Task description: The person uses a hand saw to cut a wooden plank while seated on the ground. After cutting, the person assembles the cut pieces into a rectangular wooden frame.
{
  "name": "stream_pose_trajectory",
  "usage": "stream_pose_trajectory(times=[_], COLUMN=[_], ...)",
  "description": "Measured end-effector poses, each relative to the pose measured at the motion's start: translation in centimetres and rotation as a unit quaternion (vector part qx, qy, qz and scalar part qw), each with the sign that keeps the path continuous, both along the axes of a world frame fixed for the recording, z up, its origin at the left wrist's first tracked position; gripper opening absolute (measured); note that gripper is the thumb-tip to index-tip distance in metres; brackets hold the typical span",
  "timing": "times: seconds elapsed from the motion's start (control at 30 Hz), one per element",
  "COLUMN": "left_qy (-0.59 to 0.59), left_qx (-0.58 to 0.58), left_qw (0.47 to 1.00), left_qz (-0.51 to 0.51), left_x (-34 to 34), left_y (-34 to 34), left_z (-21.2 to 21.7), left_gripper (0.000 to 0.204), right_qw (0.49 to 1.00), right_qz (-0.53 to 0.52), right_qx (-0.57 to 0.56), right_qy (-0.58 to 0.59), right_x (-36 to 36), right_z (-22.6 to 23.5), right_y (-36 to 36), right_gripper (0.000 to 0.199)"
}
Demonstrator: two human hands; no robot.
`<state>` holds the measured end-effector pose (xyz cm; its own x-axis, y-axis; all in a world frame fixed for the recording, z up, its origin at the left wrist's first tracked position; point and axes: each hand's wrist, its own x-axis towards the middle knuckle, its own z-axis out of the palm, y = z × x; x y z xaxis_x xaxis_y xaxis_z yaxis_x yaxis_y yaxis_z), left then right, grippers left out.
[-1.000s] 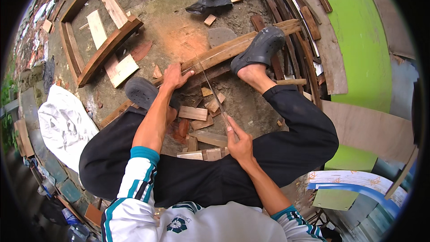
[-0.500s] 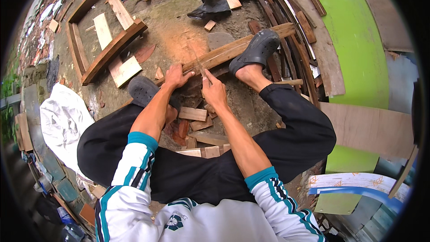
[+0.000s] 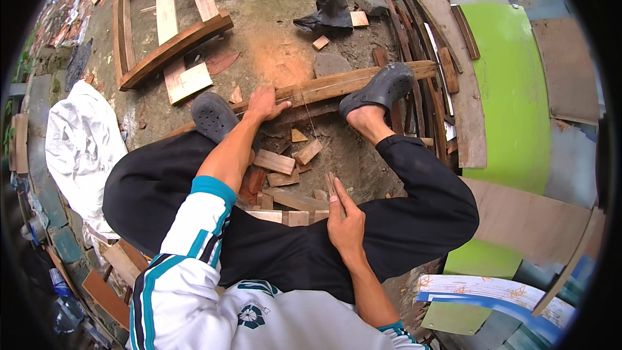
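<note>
A long wooden beam (image 3: pixel 353 82) lies slantwise across the ground, under both my shoes (image 3: pixel 215 116). My left hand (image 3: pixel 262 105) grips it near its left part, fingers bent over the top and thumb out to the right. Closer to my body, my right hand (image 3: pixel 345 225) is closed round the wooden handle (image 3: pixel 331 183) of what looks like a handsaw. Its thin blade (image 3: pixel 309 115) appears edge-on as a fine line running up to the beam, just right of my left hand. Part of the blade is hard to make out.
Several wood offcuts (image 3: pixel 275 161) lie between my legs. A curved wooden frame (image 3: pixel 175 50) rests at the far left, with a white sack (image 3: pixel 84 155) nearer. Dark strips (image 3: pixel 414 45) and a green panel (image 3: pixel 508 84) lie right. A black plastic bag (image 3: pixel 327 11) sits beyond the beam.
My right hand has drawn back from the beam toward my lap with the saw handle, exposing more of the blade. My left hand stays on the beam. The whole view has shifted slightly.
</note>
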<state>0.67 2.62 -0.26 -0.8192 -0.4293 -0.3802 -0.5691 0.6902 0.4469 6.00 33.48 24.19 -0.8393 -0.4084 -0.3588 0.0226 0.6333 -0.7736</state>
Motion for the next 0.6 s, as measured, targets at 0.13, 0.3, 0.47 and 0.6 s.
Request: stream_pose_trajectory(times=[0.13,0.3,0.47,0.6], left_qy=[-0.018,-0.009,-0.032,-0.025], left_qx=[0.023,0.011,0.039,0.044], left_qw=[1.000,1.000,0.999,0.999], left_qz=[0.005,0.023,0.021,0.012], left_x=[-0.4,-0.1,-0.7,0.0], left_y=[-0.4,0.3,0.2,-0.6], left_z=[-0.1,0.2,1.0,0.3], left_gripper=[0.075,0.074,0.076,0.076], right_qw=[0.999,0.997,0.997,0.999], right_qz=[0.020,-0.001,-0.009,0.014], right_qx=[0.002,-0.044,-0.050,0.015], right_qy=[0.045,0.057,0.050,0.027], right_x=[-0.7,-6.9,-10.0,-10.1], right_z=[-2.8,-12.3,-16.3,-14.4], right_y=[-0.7,-9.1,-12.8,-13.8], right_gripper=[0.039,0.037,0.040,0.042])
